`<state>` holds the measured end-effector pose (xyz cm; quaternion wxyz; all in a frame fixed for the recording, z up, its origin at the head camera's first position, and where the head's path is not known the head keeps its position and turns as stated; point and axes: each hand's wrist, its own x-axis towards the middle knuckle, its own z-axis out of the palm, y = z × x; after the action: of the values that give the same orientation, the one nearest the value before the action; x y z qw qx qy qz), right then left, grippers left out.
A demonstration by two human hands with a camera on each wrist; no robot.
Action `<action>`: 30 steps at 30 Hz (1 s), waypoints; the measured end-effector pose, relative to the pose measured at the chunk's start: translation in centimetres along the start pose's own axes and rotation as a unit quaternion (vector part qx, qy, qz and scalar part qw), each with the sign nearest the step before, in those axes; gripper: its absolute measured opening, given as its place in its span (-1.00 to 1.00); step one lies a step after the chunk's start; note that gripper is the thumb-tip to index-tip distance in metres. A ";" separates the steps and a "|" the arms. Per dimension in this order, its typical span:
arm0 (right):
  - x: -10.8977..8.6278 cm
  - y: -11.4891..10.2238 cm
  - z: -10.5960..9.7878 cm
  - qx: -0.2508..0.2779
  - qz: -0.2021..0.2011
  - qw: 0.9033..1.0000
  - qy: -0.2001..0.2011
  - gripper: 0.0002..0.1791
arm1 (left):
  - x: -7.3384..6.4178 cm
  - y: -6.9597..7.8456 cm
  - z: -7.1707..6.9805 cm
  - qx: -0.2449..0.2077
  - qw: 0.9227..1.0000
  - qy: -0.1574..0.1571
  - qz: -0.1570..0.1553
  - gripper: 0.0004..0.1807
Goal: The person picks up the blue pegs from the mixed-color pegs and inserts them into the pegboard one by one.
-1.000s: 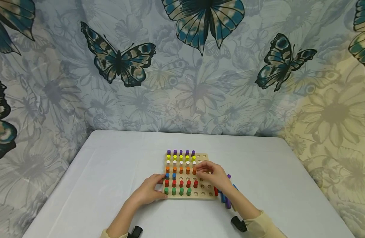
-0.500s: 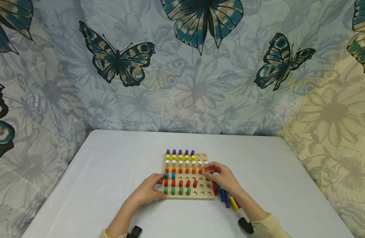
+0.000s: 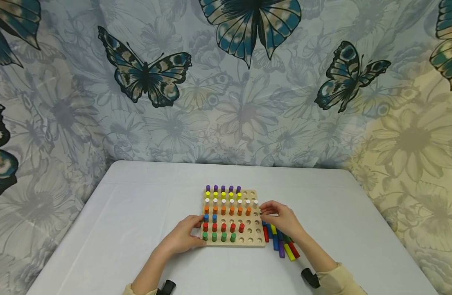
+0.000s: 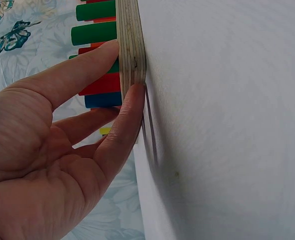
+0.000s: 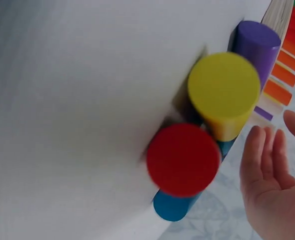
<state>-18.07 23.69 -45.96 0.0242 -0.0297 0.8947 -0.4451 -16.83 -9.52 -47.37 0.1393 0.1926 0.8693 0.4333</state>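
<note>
A wooden pegboard lies on the table with rows of coloured pegs upright in it. My left hand grips its left edge, thumb at the near corner. In the left wrist view the thumb touches the upper edge beside green pegs and a finger meets the lower side. Just off the right edge hovers my right hand, level with the orange row. In the right wrist view its thumb and fingers stand apart with nothing between them. Blue pegs fill only the left of their row.
Loose pegs lie right of the board: red, yellow, purple and blue ones, partly beneath the right hand. The white table ends at a butterfly-printed backdrop.
My right hand has moved right, from over the orange row to beyond the board's edge. The right ends of the white and orange rows and more loose pegs now show. The left hand stays put.
</note>
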 end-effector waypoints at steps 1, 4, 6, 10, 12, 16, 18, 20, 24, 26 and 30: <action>0.0 0.1 0.0 -0.008 0.000 1.000 0.002 -0.76 | 0.0 0.0 0.0 0.000 1.000 0.000 0.000 -0.17; 0.1 0.3 -0.1 -0.033 -0.003 0.999 0.005 -0.76 | -0.1 0.1 -0.1 -0.002 1.000 -0.001 0.001 -0.18; 0.1 0.5 -0.2 -0.046 -0.008 0.999 0.004 -0.76 | -0.1 0.1 -0.1 -0.003 1.000 -0.002 0.002 -0.18; 0.1 0.7 -0.3 -0.063 -0.013 0.998 0.000 -0.75 | -0.2 0.3 -0.1 -0.005 1.000 -0.003 0.004 -0.18; 0.0 0.7 -0.2 -0.067 -0.009 0.998 -0.001 -0.74 | -0.2 0.3 -0.1 -0.007 1.000 -0.005 0.002 -0.17; 0.1 0.7 0.0 -0.075 -0.005 0.997 -0.006 -0.73 | -0.2 0.2 0.0 -0.007 1.000 -0.006 -0.003 -0.17; 0.1 0.7 0.1 -0.080 -0.002 0.997 -0.007 -0.73 | -0.2 0.2 0.0 -0.007 1.000 -0.005 -0.002 -0.17; 0.2 0.7 0.2 -0.087 0.000 0.996 -0.008 -0.73 | -0.1 0.1 0.0 -0.006 1.000 -0.005 -0.001 -0.17; 0.2 0.7 0.2 -0.099 -0.002 0.995 -0.011 -0.72 | -0.2 0.1 0.0 -0.005 1.000 -0.006 0.000 -0.17; 0.2 0.5 0.2 -0.101 -0.002 0.995 -0.013 -0.72 | -0.2 0.2 0.0 -0.004 1.000 -0.006 0.000 -0.17; 0.2 0.3 0.2 -0.110 -0.004 0.994 -0.017 -0.72 | -0.2 0.2 -0.1 -0.001 1.000 -0.004 0.000 -0.17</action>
<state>-18.29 23.73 -46.30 0.0348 -0.0430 0.9376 -0.3432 -16.66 -9.53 -47.15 0.1433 0.1944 0.8680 0.4338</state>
